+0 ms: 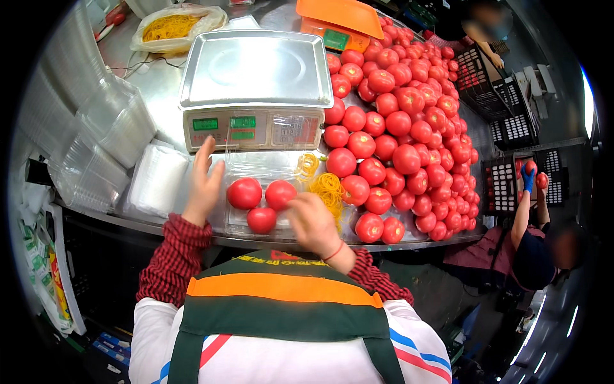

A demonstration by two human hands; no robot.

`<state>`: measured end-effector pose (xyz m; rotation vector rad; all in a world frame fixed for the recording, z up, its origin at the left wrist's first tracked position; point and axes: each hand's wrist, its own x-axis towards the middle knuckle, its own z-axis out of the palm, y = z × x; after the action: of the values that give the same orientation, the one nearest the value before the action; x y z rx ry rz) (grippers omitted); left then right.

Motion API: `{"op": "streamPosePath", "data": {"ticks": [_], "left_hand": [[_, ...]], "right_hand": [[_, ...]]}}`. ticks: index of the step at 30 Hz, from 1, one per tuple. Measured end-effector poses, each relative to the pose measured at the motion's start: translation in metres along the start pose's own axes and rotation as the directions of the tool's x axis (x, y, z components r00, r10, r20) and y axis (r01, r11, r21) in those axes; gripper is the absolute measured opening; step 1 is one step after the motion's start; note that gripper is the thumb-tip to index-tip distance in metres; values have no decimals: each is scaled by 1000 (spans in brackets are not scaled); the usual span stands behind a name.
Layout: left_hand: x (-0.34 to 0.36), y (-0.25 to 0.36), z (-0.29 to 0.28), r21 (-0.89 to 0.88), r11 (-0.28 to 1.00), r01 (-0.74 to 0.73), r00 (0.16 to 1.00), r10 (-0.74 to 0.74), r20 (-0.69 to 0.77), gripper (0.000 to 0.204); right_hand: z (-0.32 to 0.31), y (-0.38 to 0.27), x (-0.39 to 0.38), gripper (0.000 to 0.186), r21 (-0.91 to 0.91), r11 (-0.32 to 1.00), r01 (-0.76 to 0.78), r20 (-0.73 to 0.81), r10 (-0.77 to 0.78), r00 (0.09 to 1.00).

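A clear plastic clamshell box lies open on the metal counter, with three red tomatoes in it. My left hand is at the box's left side, fingers raised and apart. My right hand is at the box's right side next to the tomatoes, fingers bent and blurred; I cannot tell whether it grips anything. Yellow rubber bands lie just right of the box. A large pile of tomatoes covers the counter's right side. A steel-topped scale stands behind the box.
Stacked clear containers and white lids sit at left. A bag of rubber bands and an orange scale are at back. At right, two co-workers stand by black crates, one holding tomatoes. The counter's front edge curves below my hands.
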<state>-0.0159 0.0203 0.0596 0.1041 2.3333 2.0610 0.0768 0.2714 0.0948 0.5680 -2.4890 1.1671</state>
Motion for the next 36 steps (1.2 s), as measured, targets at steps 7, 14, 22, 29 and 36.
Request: {"op": "streamPosePath", "data": {"ticks": [7,14,22,29,36], "left_hand": [[10,6,-12,-420,865,275,932,-132,338,55],[-86,5,-23,201,850,487,820,-524,228,54],[-93,4,-10,-748,623,230,946,-324,21,63],[-61,-21,4,-933,-43,357,932,83,353,69],[-62,-27,-31,-887,203,416,909,-50,415,74]], "right_hand": [[-17,15,-46,51,453,229,-861,553,686,474],[-10,17,-52,40,634,-61,-771,642,596,482],[23,-11,-29,27,731,178,-658,547,423,722],[-4,10,7,8,-294,953,65,126,-29,992],[-29,78,0,6,-747,661,-72,25,135,990]]}}
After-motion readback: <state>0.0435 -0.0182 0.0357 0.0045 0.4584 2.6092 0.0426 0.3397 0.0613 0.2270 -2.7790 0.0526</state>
